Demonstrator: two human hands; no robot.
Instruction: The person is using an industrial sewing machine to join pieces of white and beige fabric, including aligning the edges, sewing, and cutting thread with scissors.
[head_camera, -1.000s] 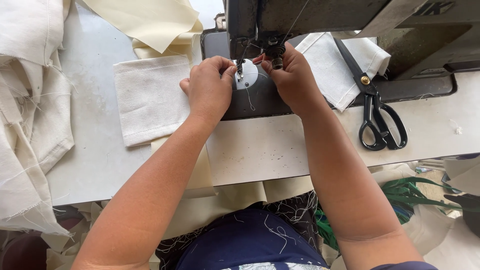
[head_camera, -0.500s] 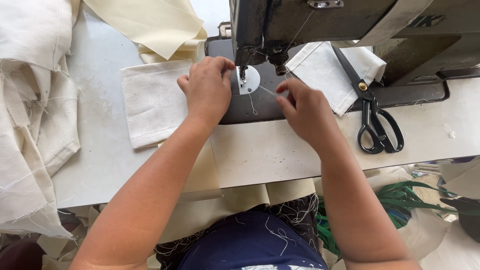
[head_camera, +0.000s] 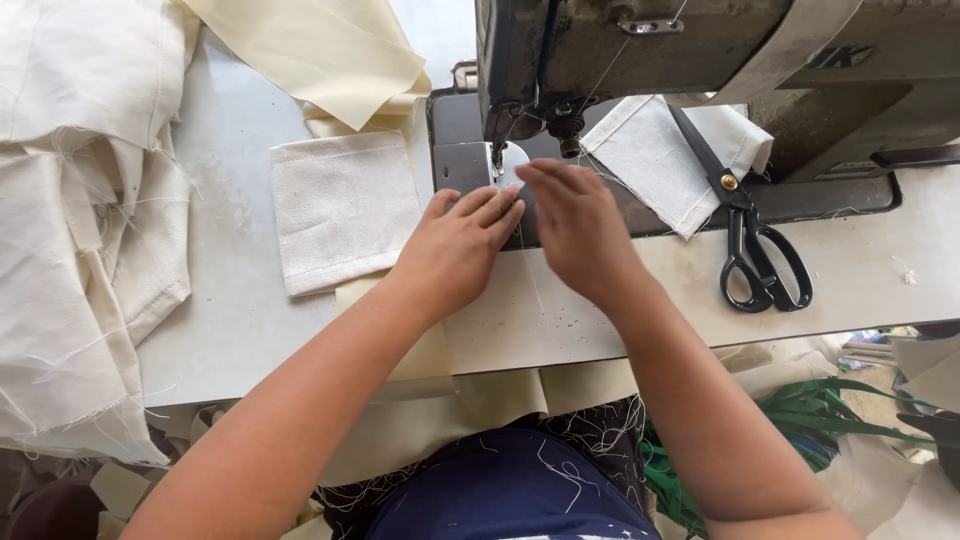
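White worktable (head_camera: 250, 330), cream cloth heaps (head_camera: 80, 230), sewing machine (head_camera: 640, 60), black scissors (head_camera: 750, 240), both hands (head_camera: 520, 230) flat, holding nothing

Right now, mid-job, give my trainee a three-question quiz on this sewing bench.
1. True or false: the black scissors lie to the right of the right hand.
2. Which cloth lies nearest the left hand? A. folded white piece B. cream sheet C. pile at the table's left edge
3. Fill in: both hands rest flat before the sewing machine's ____.

Key: 1 true; 2 A; 3 needle.
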